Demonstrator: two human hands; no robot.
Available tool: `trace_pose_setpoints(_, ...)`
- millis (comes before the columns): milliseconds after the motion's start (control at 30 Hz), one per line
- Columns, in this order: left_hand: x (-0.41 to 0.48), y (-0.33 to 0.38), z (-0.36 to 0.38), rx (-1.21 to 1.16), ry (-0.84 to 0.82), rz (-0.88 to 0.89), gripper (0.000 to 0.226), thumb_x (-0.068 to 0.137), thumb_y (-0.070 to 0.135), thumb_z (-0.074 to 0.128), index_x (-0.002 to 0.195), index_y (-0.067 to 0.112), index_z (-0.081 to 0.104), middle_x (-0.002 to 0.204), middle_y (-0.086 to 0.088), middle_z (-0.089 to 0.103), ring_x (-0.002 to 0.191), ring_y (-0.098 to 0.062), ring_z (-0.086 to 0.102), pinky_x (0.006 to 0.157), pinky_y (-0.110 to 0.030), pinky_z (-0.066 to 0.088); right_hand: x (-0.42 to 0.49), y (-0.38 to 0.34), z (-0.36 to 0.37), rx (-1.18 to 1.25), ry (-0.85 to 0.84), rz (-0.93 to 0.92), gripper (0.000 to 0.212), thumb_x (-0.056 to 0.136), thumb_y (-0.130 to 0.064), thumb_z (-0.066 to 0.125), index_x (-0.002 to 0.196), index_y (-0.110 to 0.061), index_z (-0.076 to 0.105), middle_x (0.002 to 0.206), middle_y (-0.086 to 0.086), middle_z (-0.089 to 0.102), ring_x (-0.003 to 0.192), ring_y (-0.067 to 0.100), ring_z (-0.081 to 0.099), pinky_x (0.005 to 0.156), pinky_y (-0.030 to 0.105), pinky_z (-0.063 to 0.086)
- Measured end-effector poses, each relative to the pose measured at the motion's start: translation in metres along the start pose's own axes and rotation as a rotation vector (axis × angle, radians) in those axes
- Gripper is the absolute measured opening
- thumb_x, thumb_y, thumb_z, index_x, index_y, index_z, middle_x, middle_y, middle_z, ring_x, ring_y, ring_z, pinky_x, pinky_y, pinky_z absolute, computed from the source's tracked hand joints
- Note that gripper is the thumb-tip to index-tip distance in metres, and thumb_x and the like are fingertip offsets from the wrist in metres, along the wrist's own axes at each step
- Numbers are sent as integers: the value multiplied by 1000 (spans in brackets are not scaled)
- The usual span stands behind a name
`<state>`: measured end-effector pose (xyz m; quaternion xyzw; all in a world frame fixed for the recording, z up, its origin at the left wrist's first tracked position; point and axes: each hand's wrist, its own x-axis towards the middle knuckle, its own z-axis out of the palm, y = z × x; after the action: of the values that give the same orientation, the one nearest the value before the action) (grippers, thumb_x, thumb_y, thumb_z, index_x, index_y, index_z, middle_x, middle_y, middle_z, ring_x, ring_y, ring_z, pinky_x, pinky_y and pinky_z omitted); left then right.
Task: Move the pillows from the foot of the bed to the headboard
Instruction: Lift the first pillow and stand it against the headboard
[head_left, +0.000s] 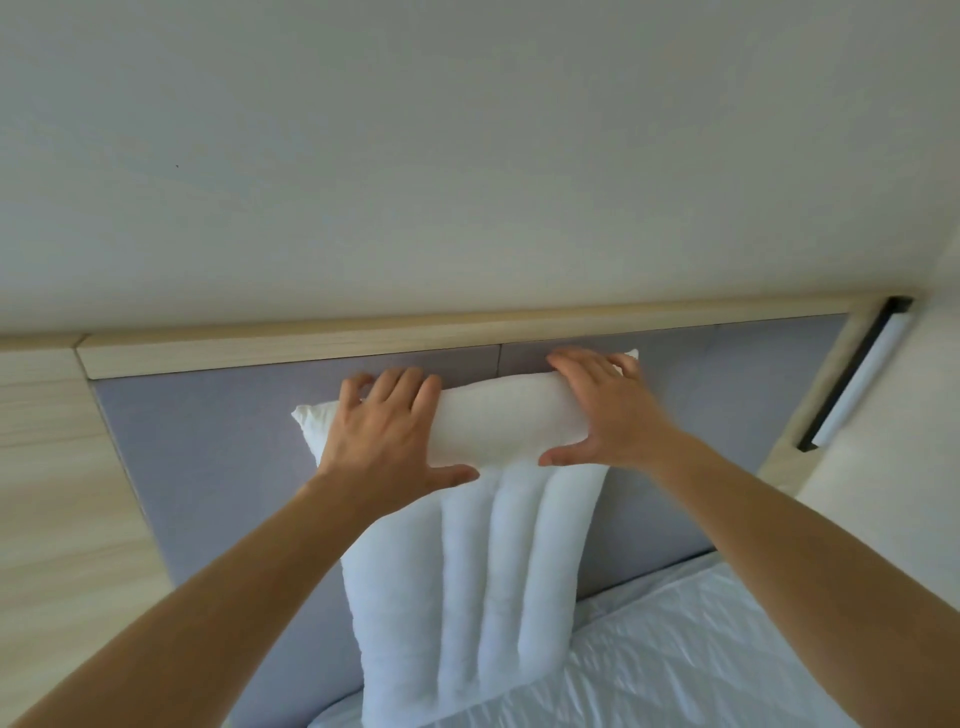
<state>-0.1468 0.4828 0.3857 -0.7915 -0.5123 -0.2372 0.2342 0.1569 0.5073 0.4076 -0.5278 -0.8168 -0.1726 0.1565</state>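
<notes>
A white ribbed pillow (483, 587) stands upright against the grey padded headboard (208, 467), its lower end resting on the mattress (675, 649). My left hand (387, 436) grips the pillow's top edge at the left, fingers curled over the top and thumb in front. At the right of the same edge my right hand (605, 410) holds it the same way. Both arms are stretched forward. No other pillow is in view.
A light wooden rail (415, 335) caps the headboard, with a plain white wall above. Wooden panelling (52, 493) runs down the left side. A long black-and-white wall lamp (862, 374) hangs at the right edge of the headboard.
</notes>
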Motion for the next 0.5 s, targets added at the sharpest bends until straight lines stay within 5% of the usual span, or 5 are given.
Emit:
trace_pose_setpoints(167,-16,13,-36,10,1,-11,108,66,91,54,143,16,43,159,-10,37,149,-27,30,114,-54,23,-39,-15,-33,-31,-33,50,126,63,-95,54,159,-18,24,165,-2,29,152,13,22,121,40,11)
trace_pose_setpoints(500,-92,85,-126,-97,-63,24,108,76,94,30,161,29,12,171,-4,3,157,-23,-1,122,-54,10,-173,-65,-127,-65,-10,208,124,67,-101,38,162,-26,13,170,-3,16,154,16,21,119,48,18)
